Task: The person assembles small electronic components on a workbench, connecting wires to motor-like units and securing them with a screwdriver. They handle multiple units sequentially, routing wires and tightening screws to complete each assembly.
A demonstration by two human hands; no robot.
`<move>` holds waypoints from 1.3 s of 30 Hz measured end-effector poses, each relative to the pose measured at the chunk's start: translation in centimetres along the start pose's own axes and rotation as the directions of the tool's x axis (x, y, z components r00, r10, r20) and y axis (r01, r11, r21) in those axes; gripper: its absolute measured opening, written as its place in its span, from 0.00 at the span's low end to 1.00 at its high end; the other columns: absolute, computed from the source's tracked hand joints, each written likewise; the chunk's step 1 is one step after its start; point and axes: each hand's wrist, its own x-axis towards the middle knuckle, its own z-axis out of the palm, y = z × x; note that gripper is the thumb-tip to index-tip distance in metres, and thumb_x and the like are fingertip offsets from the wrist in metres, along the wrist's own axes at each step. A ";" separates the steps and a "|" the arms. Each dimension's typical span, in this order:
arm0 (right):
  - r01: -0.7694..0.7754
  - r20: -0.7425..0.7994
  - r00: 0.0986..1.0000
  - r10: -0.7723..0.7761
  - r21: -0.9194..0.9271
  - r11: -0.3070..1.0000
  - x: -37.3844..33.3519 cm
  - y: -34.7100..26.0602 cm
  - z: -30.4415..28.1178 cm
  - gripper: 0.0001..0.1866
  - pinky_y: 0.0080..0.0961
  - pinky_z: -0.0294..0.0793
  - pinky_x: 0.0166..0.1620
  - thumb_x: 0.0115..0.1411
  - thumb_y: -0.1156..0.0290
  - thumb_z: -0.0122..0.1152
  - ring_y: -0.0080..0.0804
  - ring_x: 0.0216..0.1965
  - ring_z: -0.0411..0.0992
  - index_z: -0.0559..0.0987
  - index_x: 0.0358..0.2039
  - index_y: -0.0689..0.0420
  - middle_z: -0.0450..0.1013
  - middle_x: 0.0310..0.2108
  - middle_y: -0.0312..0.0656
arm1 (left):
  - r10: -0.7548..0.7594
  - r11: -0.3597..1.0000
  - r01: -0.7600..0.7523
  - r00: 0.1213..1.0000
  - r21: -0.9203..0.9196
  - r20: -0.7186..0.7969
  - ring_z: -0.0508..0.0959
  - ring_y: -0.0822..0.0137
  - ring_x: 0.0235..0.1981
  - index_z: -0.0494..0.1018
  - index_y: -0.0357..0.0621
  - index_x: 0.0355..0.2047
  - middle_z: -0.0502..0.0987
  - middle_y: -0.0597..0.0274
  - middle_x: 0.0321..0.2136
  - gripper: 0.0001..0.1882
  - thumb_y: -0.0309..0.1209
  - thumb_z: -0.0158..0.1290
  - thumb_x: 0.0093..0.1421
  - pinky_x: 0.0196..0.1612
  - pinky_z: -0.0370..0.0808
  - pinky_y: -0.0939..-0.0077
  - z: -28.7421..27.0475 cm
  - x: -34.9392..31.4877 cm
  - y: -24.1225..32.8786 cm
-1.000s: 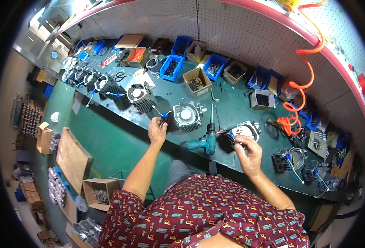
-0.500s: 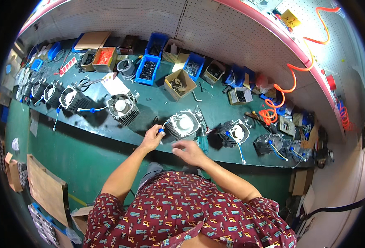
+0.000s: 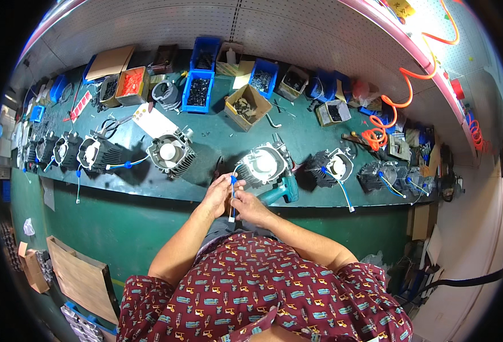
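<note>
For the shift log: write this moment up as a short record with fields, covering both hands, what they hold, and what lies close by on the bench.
left hand: at the bench edge, fingers on a thin white piece with a blue end
right hand: against the same piece, from the other side
nearest part: finned metal cylinder, just behind the hands
tool: teal power driver, lying right of the hands
bench: green, with more finned cylinders in a row
bins: blue bin and open cardboard box of small parts at the back

A long green bench carries a row of finned engine cylinders along its front edge. Behind the cylinders stand blue parts bins and a cardboard box; a teal power drill lies just right of the brightest cylinder.
</note>
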 end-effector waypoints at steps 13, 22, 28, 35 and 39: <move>0.341 -0.042 0.902 -0.431 -0.542 0.768 -1.0 -2.0 -0.7 0.10 0.57 0.73 0.36 0.67 0.68 0.55 0.66 0.34 0.76 0.74 0.36 0.63 0.76 0.28 0.62 | 0.282 0.841 -0.124 0.931 0.526 -0.231 0.75 0.75 0.24 0.76 0.36 0.49 0.80 0.62 0.30 0.11 0.29 0.52 0.71 0.26 0.74 0.78 1.9 1.8 1.5; 0.320 0.041 0.920 -0.389 -0.652 0.687 -1.3 -1.7 -0.9 0.13 0.57 0.76 0.39 0.68 0.62 0.54 0.63 0.33 0.78 0.77 0.37 0.60 0.78 0.27 0.59 | 0.411 0.581 -0.332 0.907 0.743 0.085 0.78 0.74 0.35 0.76 0.38 0.52 0.79 0.63 0.38 0.12 0.28 0.51 0.72 0.37 0.80 0.78 1.0 6.2 1.8; 0.282 -0.016 0.930 -0.367 -0.610 0.741 -2.6 -2.6 -4.0 0.21 0.50 0.78 0.41 0.66 0.50 0.61 0.58 0.38 0.80 0.83 0.43 0.56 0.81 0.32 0.55 | 0.343 0.711 -0.317 0.936 0.628 0.084 0.79 0.73 0.41 0.73 0.36 0.55 0.79 0.61 0.43 0.15 0.29 0.51 0.72 0.41 0.83 0.76 0.5 5.9 1.7; 0.294 -0.530 0.406 -0.744 -0.696 0.655 1.3 -4.1 -13.9 0.22 0.44 0.70 0.59 0.58 0.66 0.69 0.54 0.55 0.70 0.79 0.52 0.59 0.74 0.54 0.54 | 0.247 0.766 -0.234 0.967 0.598 0.063 0.77 0.73 0.37 0.72 0.35 0.57 0.78 0.61 0.39 0.17 0.29 0.53 0.72 0.39 0.85 0.74 1.0 4.8 2.7; 0.268 -0.534 0.509 -0.675 -0.647 0.714 5.2 -3.2 -16.2 0.31 0.45 0.66 0.65 0.56 0.58 0.72 0.56 0.64 0.65 0.78 0.57 0.60 0.70 0.62 0.59 | 0.259 0.790 -0.222 0.966 0.571 0.016 0.78 0.73 0.34 0.75 0.32 0.53 0.79 0.60 0.37 0.15 0.30 0.54 0.71 0.38 0.85 0.73 1.5 4.6 2.6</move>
